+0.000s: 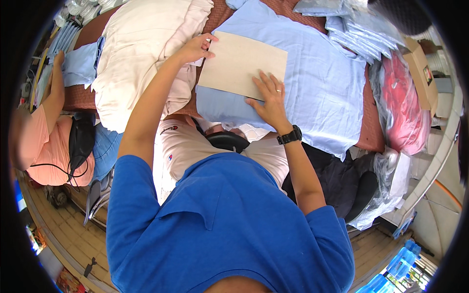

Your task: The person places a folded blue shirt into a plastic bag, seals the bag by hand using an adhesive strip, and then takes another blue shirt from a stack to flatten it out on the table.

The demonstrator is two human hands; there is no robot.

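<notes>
A flat beige cardboard sheet lies on a light blue garment spread over the table. At the sheet's upper left edge, the fingers of my left hand are bent and closed on its border. My right hand rests flat on the lower right part of the sheet, fingers spread, its thumb reaching over the lower edge onto the blue cloth. A small white piece, partly hidden, shows below my left hand. Left of the sheet is a large heap of cream-coloured cloth.
Bagged, folded blue garments are stacked at the far right, near a red bagged bundle and a cardboard box. At left, a person in a peach top handles blue clothing. Reddish-brown cloth covers the table.
</notes>
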